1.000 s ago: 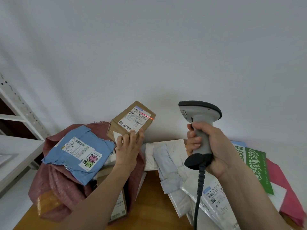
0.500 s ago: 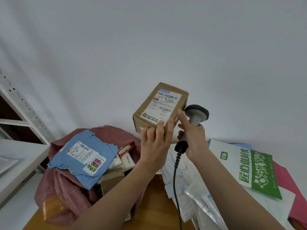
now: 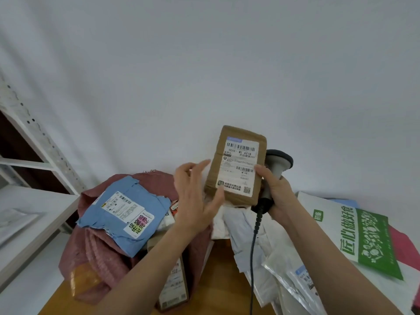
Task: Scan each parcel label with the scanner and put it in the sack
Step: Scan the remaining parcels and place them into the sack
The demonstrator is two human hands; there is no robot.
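A brown cardboard parcel point(image 3: 236, 164) stands upright in the air, its white label facing me. My right hand point(image 3: 278, 194) grips the grey scanner point(image 3: 279, 161) by its handle behind the parcel's right edge, and its thumb presses on the label. My left hand point(image 3: 195, 196) is spread with straight fingers at the parcel's lower left, the thumb touching the box. The pinkish-red woven sack point(image 3: 95, 258) lies at the left on the table, with a blue mailer point(image 3: 127, 212) on top of it.
At the right lies a pile of parcels: white poly mailers point(image 3: 250, 235), a white bag with green print point(image 3: 363, 237), a red mailer point(image 3: 402, 246). The scanner cable point(image 3: 254, 246) hangs down over the wooden table point(image 3: 222, 280). A white shelf point(image 3: 34, 212) stands at the left.
The parcel has moved right and turned upright. My left hand has let go its grip and spread out. My right hand, with the scanner, has come against the parcel's right edge.
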